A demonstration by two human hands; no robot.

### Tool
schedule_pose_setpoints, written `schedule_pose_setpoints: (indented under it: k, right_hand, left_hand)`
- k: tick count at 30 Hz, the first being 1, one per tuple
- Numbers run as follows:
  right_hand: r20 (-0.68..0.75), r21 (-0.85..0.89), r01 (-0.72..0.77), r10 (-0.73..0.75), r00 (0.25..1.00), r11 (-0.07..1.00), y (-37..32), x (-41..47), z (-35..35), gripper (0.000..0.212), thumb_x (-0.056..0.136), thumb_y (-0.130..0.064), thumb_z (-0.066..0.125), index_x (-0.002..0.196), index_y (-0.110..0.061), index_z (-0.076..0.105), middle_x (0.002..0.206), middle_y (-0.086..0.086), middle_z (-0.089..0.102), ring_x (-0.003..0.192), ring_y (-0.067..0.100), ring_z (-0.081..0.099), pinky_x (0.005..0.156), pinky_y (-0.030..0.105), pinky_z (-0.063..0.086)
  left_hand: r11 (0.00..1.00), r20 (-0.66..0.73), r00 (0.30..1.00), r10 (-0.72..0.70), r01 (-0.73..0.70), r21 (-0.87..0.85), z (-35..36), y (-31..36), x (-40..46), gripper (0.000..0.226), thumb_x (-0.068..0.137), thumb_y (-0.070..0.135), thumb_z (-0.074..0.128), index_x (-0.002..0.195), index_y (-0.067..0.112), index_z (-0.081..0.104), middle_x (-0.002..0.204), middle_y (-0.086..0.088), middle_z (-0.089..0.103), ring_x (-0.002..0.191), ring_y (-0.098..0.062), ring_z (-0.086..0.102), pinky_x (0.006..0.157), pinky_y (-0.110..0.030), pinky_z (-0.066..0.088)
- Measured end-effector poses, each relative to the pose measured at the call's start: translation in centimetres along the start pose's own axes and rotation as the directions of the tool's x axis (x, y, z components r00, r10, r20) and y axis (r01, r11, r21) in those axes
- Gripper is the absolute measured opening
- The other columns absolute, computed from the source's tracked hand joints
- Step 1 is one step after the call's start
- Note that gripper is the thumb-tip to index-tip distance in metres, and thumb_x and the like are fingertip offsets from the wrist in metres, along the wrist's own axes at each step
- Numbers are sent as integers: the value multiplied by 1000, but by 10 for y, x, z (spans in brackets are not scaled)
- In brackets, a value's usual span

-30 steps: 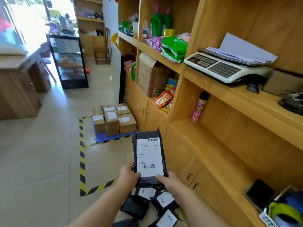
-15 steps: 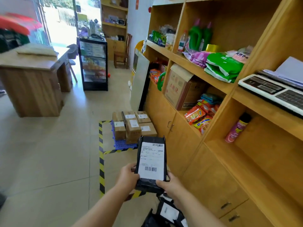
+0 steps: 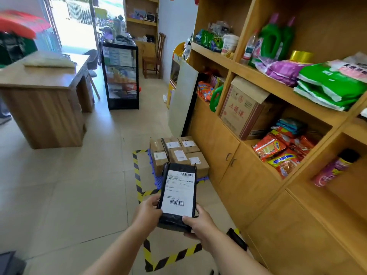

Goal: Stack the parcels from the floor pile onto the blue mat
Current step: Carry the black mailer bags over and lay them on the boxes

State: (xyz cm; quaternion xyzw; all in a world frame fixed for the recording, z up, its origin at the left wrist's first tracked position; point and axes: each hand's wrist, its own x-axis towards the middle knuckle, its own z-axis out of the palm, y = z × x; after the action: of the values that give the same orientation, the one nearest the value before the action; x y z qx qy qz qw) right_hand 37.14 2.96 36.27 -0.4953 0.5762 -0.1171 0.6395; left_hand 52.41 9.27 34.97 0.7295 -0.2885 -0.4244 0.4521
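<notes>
A black plastic parcel (image 3: 178,193) with a white shipping label is held flat in front of me, label up. My left hand (image 3: 148,212) grips its near left edge and my right hand (image 3: 199,222) grips its near right corner. Ahead on the floor, the blue mat (image 3: 152,161) carries several brown cardboard parcels (image 3: 178,153) with white labels, stacked against the wooden cabinet. The held parcel hides the mat's near edge. One black parcel (image 3: 237,239) of the floor pile shows at the cabinet's foot by my right forearm.
Yellow-black hazard tape (image 3: 137,175) outlines floor zones around the mat and in front of me. Wooden shelving (image 3: 258,175) with goods runs along the right. A white board (image 3: 183,100) leans behind the mat. A wooden desk (image 3: 43,96) and glass display case (image 3: 120,76) stand to the left.
The view has lifted and swung forward: the floor pile of black parcels has dropped almost out of sight, and the mat with boxes is closer. Both hands keep hold of the black parcel.
</notes>
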Motion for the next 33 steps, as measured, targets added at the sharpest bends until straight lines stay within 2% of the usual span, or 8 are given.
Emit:
schedule_pose_setpoints:
  k: [6,10,16,21,24,28,31,33]
  right_hand:
    - [34,4,-49,49,998,999,-51,83,27,61,87,-3,58,140,-25,37,122,7,54,91,21,60,77,36,56]
    - [50,-8,-50,50,998,999,-107,152,39,61,84,-1,58,137,-25,39,118,6,55,90,19,59,76,36,56]
    - [109,-112,46,-33,993,993,-193,236,66,45,86,1,55,117,-30,44,107,-2,52,97,21,52,69,31,51]
    - [133,-202,107,-81,988,974,-248,293,108,39,85,0,55,109,-29,47,113,1,56,100,23,55,72,35,53]
    - [144,-246,127,-94,985,961,-280,324,134,38,85,1,56,113,-24,49,110,1,56,100,23,55,84,42,56]
    - [144,-218,131,-101,984,967,-325,371,179,47,87,0,56,122,-27,42,107,-1,52,91,17,53,75,32,54]
    - [115,-186,138,-118,986,973,-358,406,219,51,86,0,56,128,-26,44,111,0,55,94,18,55,68,28,55]
    - [84,-172,122,-109,990,977,-377,428,248,52,85,-1,57,130,-26,45,112,-1,56,97,18,56,61,25,52]
  left_hand:
    - [997,-32,999,-9,11,72,-27,10,88,48,82,-3,52,119,26,59,112,4,67,98,-16,64,80,-40,57]
    - [991,-100,995,11,2,136,-44,38,164,46,83,-2,52,119,25,59,113,4,66,98,-14,63,77,-31,55]
    - [995,-185,983,-21,39,96,-81,69,258,50,79,8,66,125,25,57,113,3,65,96,-14,63,79,-40,57]
    - [995,-269,963,-37,59,75,-124,90,318,50,76,8,69,122,23,58,97,10,63,89,-12,64,78,-34,56]
    - [992,-276,960,-54,83,94,-154,97,358,72,77,12,68,142,23,38,114,2,63,96,-15,63,78,-32,55]
    - [994,-267,963,-25,52,95,-205,108,420,91,81,11,66,150,33,10,110,0,60,89,-13,62,70,-25,50]
    - [994,-213,977,-10,32,101,-251,118,469,87,84,10,63,145,45,12,105,4,61,86,-11,63,64,-21,47]
    - [994,-162,987,-16,34,107,-281,122,503,78,83,6,60,133,53,24,104,7,63,87,-11,63,66,-23,50]
